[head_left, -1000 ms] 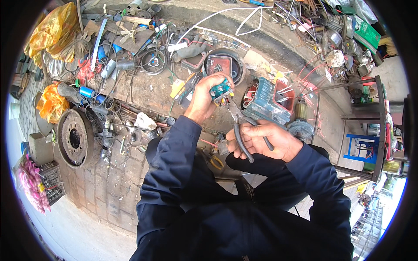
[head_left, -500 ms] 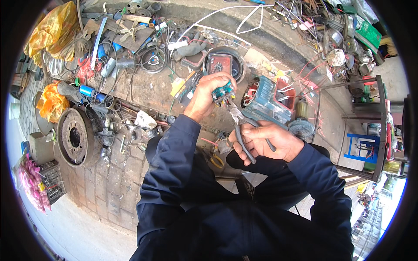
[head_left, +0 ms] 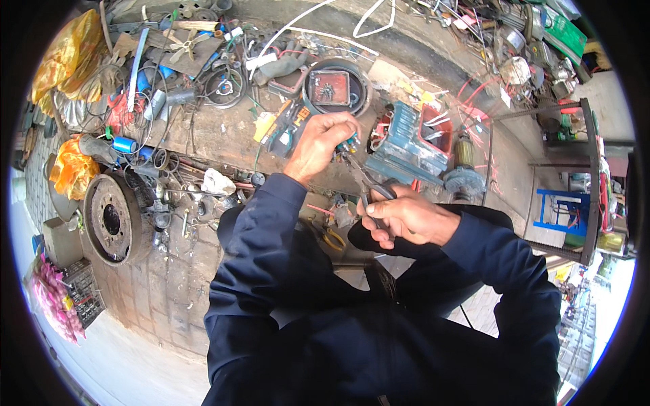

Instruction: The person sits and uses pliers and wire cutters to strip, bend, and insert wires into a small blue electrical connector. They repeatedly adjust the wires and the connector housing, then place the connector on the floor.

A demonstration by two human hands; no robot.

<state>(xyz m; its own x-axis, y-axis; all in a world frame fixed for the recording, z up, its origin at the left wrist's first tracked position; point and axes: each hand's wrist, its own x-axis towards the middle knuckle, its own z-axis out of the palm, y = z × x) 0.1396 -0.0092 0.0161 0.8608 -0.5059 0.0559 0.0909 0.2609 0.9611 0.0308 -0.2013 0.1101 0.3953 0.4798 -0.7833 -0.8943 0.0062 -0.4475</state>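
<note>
Hands clamp: left hand (head_left: 323, 145) pinches small green part (head_left: 350, 143), right hand (head_left: 406, 218) grips pliers (head_left: 365, 184).

Counts around the work

Two hands, one pair of pliers (head_left: 365, 186), one brake drum (head_left: 112, 218), two yellow bags (head_left: 62, 53), one blue stool (head_left: 560, 211).

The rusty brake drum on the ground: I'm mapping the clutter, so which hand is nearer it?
Left. The left hand is up and right of the brake drum; the right hand, gripping pliers, is farther right.
</note>
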